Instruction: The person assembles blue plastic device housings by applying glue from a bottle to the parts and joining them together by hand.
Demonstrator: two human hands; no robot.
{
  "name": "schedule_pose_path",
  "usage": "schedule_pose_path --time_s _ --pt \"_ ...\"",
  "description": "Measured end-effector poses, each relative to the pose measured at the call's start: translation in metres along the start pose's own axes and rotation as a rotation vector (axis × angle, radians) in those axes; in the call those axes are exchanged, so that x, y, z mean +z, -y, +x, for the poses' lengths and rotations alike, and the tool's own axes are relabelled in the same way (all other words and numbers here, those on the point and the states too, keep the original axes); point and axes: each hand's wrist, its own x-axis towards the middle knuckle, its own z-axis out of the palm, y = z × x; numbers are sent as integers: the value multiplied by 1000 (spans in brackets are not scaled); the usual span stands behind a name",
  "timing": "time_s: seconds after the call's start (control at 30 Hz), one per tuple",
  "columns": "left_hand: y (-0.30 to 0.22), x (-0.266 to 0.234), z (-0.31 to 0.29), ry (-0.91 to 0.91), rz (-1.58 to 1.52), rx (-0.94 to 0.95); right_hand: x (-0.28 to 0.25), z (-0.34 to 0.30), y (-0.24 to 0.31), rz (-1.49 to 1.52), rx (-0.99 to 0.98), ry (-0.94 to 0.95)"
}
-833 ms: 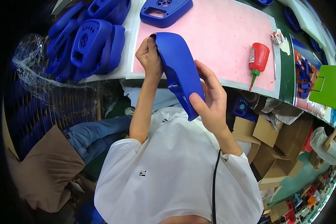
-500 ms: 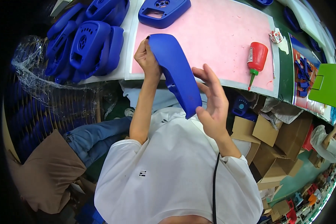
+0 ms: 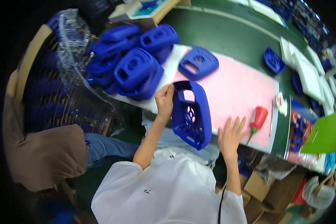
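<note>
My left hand [image 3: 165, 100] grips a blue plastic housing [image 3: 204, 115] by its upper left rim, holding it tilted with its hollow inside facing me. A rectangular window and a round pattern of cut-outs show through its panel. My right hand [image 3: 231, 137] is open, fingers spread, over the front edge of the pink sheet [image 3: 235, 86] and clear of the housing. Just right of those fingers lies a red squeeze bottle [image 3: 259, 117] with a green nozzle pointing toward me. Another blue housing [image 3: 209, 67] rests face up at the sheet's far left.
Several blue housings [image 3: 138, 71] are piled at the table's left. Crumpled white tissue [image 3: 280, 103] lies by the sheet's right edge, near small blue parts [image 3: 297, 128] and a green panel [image 3: 324, 134]. A person in brown [image 3: 52, 156] is at left; cardboard boxes [image 3: 259, 185] stand below right.
The housing has turned from its side so that its inside now faces me. My right hand has moved away from it toward the bottle. The whole view has shifted.
</note>
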Motion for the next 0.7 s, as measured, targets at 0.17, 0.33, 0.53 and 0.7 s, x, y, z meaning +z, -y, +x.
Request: schedule_pose_path --time_s 0.17,0.33,0.53,0.7 --pt "-11 -30 13 -52 38 42 -44 -4 14 210 -93 -113" --pt "-22 -21 20 -113 266 107 -84 28 34 1385 51 277" --pt "-43 -24 33 105 60 -31 -73 86 24 1451 112 434" --pt "-8 -32 29 240 -433 -231 -116 218 13 1679 117 508"
